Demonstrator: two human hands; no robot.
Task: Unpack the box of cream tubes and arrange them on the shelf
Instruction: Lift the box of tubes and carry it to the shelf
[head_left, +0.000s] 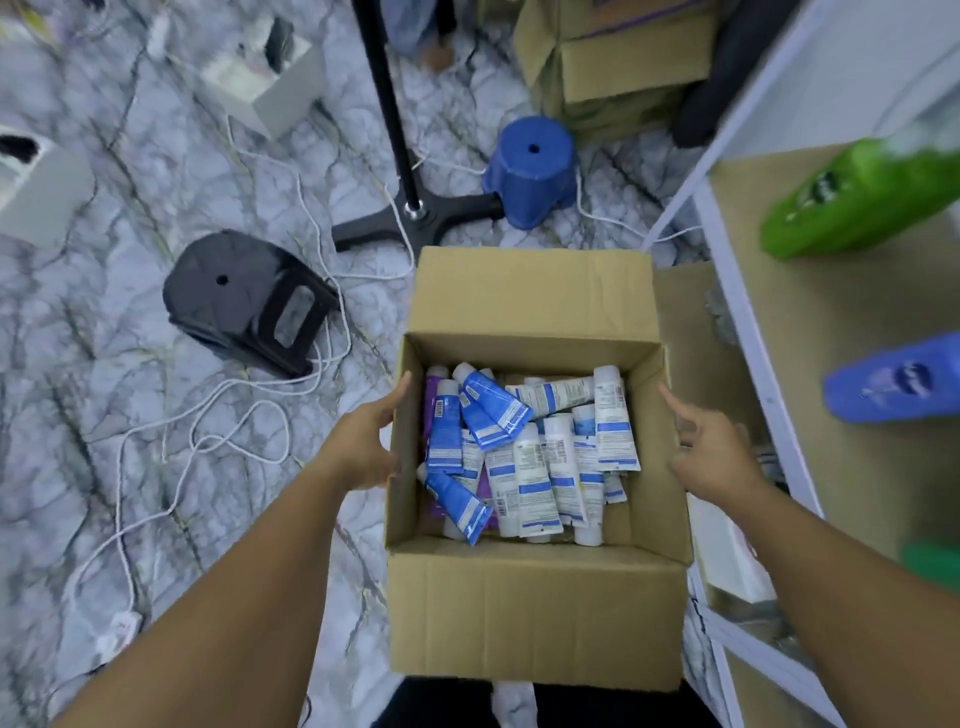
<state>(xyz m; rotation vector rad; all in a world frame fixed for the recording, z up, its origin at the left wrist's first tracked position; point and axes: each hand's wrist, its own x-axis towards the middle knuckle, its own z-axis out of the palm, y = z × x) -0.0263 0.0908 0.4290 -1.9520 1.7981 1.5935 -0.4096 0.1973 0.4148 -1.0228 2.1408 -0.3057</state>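
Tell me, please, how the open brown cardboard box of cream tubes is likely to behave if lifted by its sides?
The open brown cardboard box looks well filled, so probably fairly heavy for its size. The loose blue and white cream tubes lie jumbled and would likely slide if it tilts. With the flaps open, the thin walls may flex inward under the left hand and right hand.

The floor (156, 364) is pale marble-patterned with dark veins. A black stand base (415, 218) sits on it; left of this base lies a black stool (244, 301), right of it a blue stool (532, 171). White cord (218, 415) loops near the base.

open box (535, 613) of tubes (524, 447), hands beside
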